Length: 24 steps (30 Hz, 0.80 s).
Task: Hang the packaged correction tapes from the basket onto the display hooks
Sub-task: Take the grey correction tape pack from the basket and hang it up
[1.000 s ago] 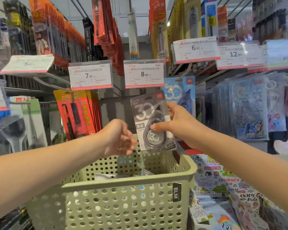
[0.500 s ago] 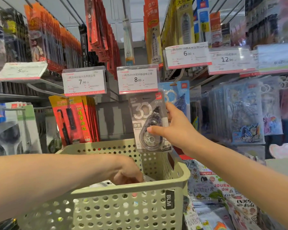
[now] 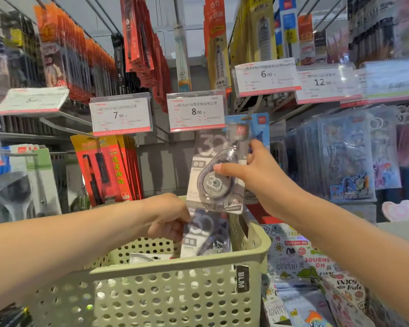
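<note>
Hook hidden behind 8.00 tag (image 3: 196,112).
Right hand (image 3: 257,178) pinching upper pack (image 3: 216,171); left hand (image 3: 168,218) gripping blurred lower pack (image 3: 206,234) over basket (image 3: 175,291).

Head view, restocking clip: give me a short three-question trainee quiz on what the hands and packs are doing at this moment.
1. True or false: the right hand holds a grey correction tape pack up just below the 8.00 price tag.
2. Multiple choice: the left hand grips a second tape pack where? A) at a hook B) over the green basket C) on the floor
3. Fill in: the packs hanging left of the raised pack, under the 7.90 tag, are mostly ____ in colour.

Key: 1 true; 2 B; 3 red
</note>
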Motion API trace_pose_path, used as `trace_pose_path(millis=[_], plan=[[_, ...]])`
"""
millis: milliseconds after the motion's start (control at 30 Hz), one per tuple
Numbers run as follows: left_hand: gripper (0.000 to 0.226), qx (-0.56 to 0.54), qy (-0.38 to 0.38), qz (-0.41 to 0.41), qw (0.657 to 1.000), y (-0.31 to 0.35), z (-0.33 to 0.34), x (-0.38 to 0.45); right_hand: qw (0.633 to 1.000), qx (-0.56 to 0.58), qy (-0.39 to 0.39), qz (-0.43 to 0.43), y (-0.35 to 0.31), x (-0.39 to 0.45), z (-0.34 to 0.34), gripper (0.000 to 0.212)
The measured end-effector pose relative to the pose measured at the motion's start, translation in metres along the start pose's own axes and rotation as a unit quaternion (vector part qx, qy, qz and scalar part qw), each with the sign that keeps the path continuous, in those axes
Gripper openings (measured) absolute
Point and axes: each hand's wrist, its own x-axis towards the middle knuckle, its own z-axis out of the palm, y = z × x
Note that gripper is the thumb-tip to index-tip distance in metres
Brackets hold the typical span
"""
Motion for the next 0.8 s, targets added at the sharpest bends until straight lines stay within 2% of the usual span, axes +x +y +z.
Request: trace_pose_path(millis=[133,167,267,333,433,567,633,667,733,767,800], plan=[[0.014,-0.014,0.075,0.072,0.994,0.01,-0.016,-0.015,0.998,0.06,-0.005,0.034,-0.004,-0.002,-0.002,0.093],[0.014,-0.018,0.095,0.089,0.991,0.011,-0.019,-0.016,0.996,0.071,-0.009,0.044,-0.003,-0.004,-0.003,0.088],[0.013,-0.057,0.155,0.135,0.977,0.016,-0.027,-0.016,0.992,0.112,-0.021,0.049,-0.003,-0.011,-0.008,0.045],[0.019,-0.096,0.185,0.156,0.966,0.017,-0.037,-0.012,0.989,0.136,-0.025,0.053,-0.002,-0.016,-0.008,0.032],[0.022,-0.127,0.191,0.193,0.954,0.021,-0.043,-0.014,0.986,0.155,-0.027,0.059,-0.003,-0.022,-0.01,0.015],[0.019,-0.098,0.216,0.205,0.949,0.021,-0.047,-0.012,0.982,0.176,-0.031,0.062,-0.006,-0.028,-0.017,0.011],[0.018,-0.065,0.227,0.221,0.946,0.019,-0.054,-0.01,0.98,0.18,-0.039,0.07,-0.007,-0.032,-0.023,0.017],[0.018,-0.058,0.216,0.234,0.946,0.02,-0.057,-0.009,0.98,0.178,-0.045,0.074,-0.007,-0.033,-0.026,0.022],[0.029,-0.056,0.126,0.252,0.958,0.025,-0.065,-0.001,0.98,0.174,-0.053,0.077,-0.007,-0.036,-0.032,0.035],[0.034,-0.06,0.022,0.239,0.969,0.028,-0.066,0.001,0.981,0.173,-0.055,0.075,-0.007,-0.037,-0.035,0.042],[0.036,-0.051,-0.074,0.25,0.964,0.031,-0.062,0.003,0.981,0.171,-0.055,0.072,-0.007,-0.038,-0.039,0.045]])
